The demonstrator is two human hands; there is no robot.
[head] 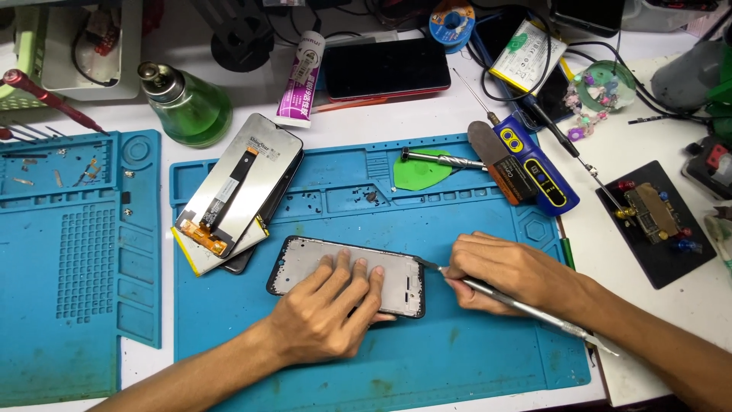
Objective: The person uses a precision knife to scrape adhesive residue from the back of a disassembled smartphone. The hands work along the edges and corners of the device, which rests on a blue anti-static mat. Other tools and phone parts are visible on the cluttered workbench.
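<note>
A phone frame (305,259), grey inside with a black rim, lies flat on the blue work mat (457,229). My left hand (328,313) presses down on the frame with fingers spread over its middle. My right hand (511,275) grips a thin metal spudger (526,309) like a pen. Its tip touches the frame's upper right corner. The tool's long handle runs back under my wrist toward the lower right.
A stack of phone screens (236,191) lies at the mat's upper left. A green pick (418,174), a screwdriver (442,159) and a blue tool (537,169) sit at the top. A green bottle (187,107), glue tube (301,76), black phone (385,69) and second blue mat (69,267) surround it.
</note>
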